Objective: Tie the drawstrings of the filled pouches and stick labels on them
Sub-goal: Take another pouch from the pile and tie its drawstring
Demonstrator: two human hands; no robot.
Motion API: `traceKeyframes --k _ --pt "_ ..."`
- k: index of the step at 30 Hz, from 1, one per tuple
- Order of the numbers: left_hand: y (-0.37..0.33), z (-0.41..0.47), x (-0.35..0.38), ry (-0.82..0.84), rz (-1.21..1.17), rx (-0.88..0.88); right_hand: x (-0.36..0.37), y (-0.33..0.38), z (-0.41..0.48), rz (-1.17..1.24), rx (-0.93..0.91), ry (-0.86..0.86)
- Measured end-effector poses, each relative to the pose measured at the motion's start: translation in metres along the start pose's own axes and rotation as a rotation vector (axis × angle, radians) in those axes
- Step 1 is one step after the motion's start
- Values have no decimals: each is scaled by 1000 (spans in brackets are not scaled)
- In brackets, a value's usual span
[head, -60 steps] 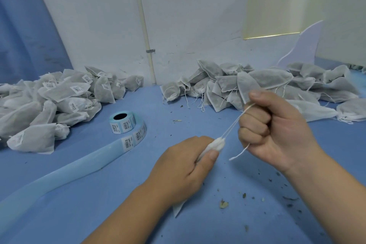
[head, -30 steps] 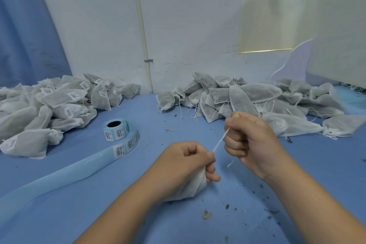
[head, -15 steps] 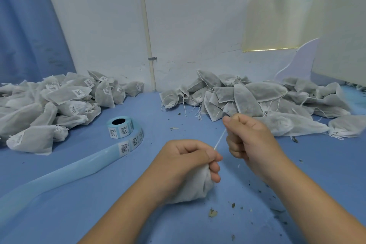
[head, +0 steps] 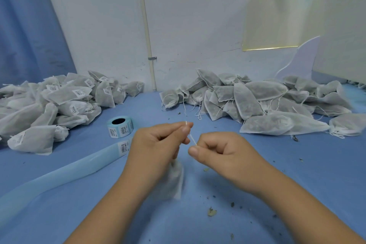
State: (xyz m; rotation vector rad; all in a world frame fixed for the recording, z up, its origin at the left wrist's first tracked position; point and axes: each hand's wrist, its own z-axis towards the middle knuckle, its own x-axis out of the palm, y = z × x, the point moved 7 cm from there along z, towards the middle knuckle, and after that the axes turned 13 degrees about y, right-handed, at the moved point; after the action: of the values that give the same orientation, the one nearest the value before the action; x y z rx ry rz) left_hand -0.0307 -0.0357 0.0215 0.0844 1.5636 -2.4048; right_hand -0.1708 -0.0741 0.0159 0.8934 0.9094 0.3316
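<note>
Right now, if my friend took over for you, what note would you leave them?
The left hand pinches the top end of the thin white drawstring; the right hand pinches it lower down. The white mesh pouch hangs blurred under the left hand.
Done: the pile of labelled pouches on the left.
Left: finish this knot, stick on a label from the light blue label roll, then do the unlabelled pile on the right.

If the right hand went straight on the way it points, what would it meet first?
Most likely the left hand, close ahead; both pinch the same thin white drawstring. Depth between them is unclear.
</note>
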Motion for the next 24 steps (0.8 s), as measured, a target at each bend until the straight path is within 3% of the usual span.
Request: traceKeyframes --k 5,10,12,15,19,24 --pt "-16 -3 22 191 613 258 -8 7 -4 61 -45 15" --pt "-5 -7 32 374 605 136 -28 -5 -5 366 -11 -91" --pt "-2 -9 34 396 510 45 -35 -13 -5 399 25 -163" --pt "0 -11 39 437 234 -119 -33 -25 -3 261 134 -236" --pt "1 -11 42 429 -257 -259 -14 -31 2 64 186 -156" --pt "15 -8 39 400 -693 -404 -18 -28 1 -504 236 -186"
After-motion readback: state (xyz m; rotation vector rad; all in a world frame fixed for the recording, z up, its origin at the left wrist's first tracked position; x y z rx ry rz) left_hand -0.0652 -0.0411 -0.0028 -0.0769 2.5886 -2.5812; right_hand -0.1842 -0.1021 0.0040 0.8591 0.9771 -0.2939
